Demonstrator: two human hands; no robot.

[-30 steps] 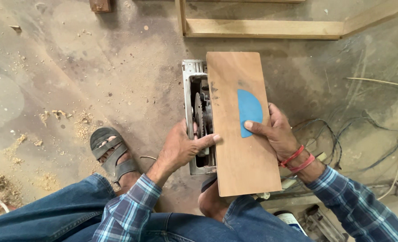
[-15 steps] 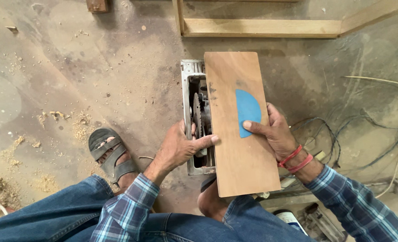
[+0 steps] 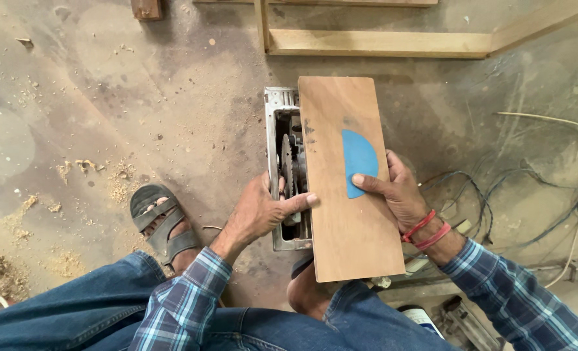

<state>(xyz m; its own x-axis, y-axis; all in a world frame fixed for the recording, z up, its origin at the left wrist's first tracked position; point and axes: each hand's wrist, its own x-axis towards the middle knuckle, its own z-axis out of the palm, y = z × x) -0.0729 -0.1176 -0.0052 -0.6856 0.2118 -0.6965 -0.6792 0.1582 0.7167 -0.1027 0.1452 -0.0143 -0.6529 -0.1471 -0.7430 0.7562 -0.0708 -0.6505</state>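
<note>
The wooden board is a flat, rectangular panel of reddish-brown plywood, its long side running away from the person; a blue half-round patch marks its face near the right edge; it lies level on top of the upturned circular saw, covering the saw's right part; the saw rests on the floor, its grey metal base plate facing up, the toothed blade standing upright in the slot just beside the board's left edge; the board's near end overhangs the saw toward the person.
</note>
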